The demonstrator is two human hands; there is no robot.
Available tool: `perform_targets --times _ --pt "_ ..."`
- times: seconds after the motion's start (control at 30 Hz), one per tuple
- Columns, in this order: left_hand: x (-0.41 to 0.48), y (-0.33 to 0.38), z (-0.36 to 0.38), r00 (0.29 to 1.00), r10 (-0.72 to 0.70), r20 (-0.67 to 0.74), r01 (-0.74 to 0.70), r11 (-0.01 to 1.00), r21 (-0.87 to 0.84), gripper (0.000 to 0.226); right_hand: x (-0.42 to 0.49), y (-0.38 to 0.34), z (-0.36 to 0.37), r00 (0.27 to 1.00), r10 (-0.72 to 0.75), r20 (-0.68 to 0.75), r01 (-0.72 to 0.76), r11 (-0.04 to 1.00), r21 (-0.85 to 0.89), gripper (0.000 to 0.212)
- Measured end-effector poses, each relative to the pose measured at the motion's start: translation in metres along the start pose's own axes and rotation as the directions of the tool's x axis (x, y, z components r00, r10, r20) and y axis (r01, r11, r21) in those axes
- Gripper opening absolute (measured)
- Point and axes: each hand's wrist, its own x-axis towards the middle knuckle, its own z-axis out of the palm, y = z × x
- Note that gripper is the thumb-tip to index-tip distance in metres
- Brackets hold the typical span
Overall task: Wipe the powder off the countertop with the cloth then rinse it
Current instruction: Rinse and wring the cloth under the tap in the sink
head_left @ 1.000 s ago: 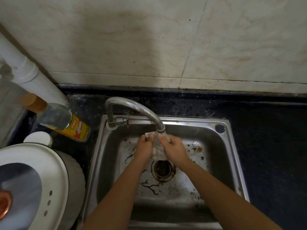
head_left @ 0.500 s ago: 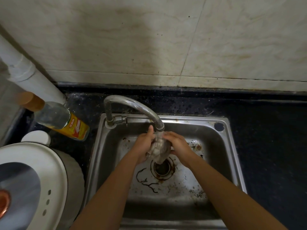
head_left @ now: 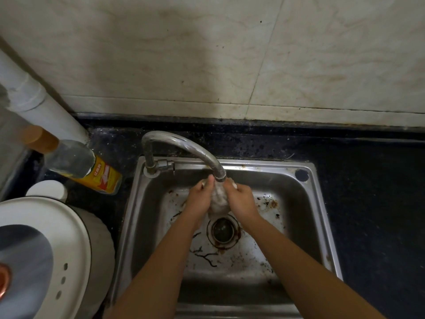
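A small pale cloth is bunched up just under the spout of the curved metal tap, over the steel sink. My left hand grips it from the left and my right hand grips it from the right, the two hands pressed close together around it. Most of the cloth is hidden between my fingers. The drain lies directly below. The black countertop runs around the sink.
A clear bottle with a yellow label and brown cap leans at the sink's left. A white appliance with a rounded lid fills the lower left, and a white pipe runs up the corner. Stains and debris mark the sink floor.
The cloth went from a flat strip held between my hands to a wad squeezed between them. Both hands shifted a little under the spout.
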Motion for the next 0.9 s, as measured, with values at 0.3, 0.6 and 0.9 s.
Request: perform_targets --times 0.3,0.6,0.9 --pt "-0.002 -0.001 0.014 0.999 -0.040 -0.002 0.040 0.997 0.070 0.037 0.011 0.000 -0.008 0.992 -0.121 0.028 0.109 0.746 -0.657 0.057" --pt "0.007 0.005 0.009 0.991 -0.132 0.022 0.128 0.983 0.135 0.031 0.005 -0.001 0.000 0.979 -0.201 0.040 0.181 0.755 -0.630 0.050" --pt "0.003 0.006 0.000 0.997 -0.066 0.041 0.062 0.993 0.096 0.036 0.009 -0.003 0.003 0.986 -0.144 0.087 0.168 0.791 -0.589 0.051"
